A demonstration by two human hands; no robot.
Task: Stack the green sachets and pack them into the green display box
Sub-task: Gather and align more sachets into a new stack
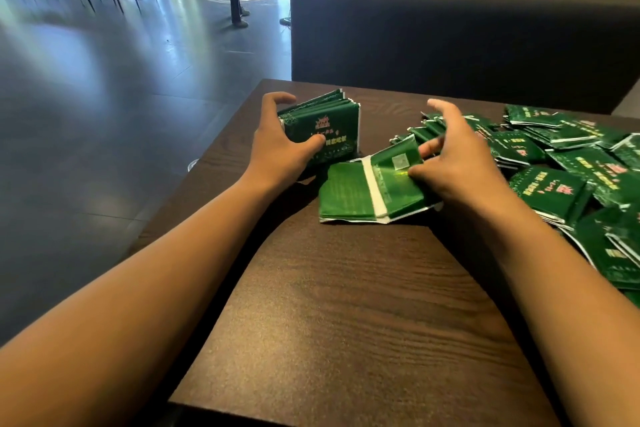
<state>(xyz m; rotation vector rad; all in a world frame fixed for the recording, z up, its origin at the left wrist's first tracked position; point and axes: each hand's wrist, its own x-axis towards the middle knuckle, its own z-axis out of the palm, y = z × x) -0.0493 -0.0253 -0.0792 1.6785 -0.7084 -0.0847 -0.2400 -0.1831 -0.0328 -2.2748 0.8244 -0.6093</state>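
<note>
At the table's (346, 305) far left, the left hand (280, 146) clamps an upright stack of green sachets (320, 130). Right of it, the right hand (450, 163) pinches one sachet (398, 172) beside the loose pile (561, 163). The foil looks light and slippery, so a hold by the edges should serve best.

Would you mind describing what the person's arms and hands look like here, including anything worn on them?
Both forearms are bare from the frame's lower edge to the wrists; no sleeve reaches into view. The left hand and the right hand wear no gloves, and no watch, bracelet or ring shows. The right hand's fingers are slightly blurred, so fine detail there cannot be told.
</note>
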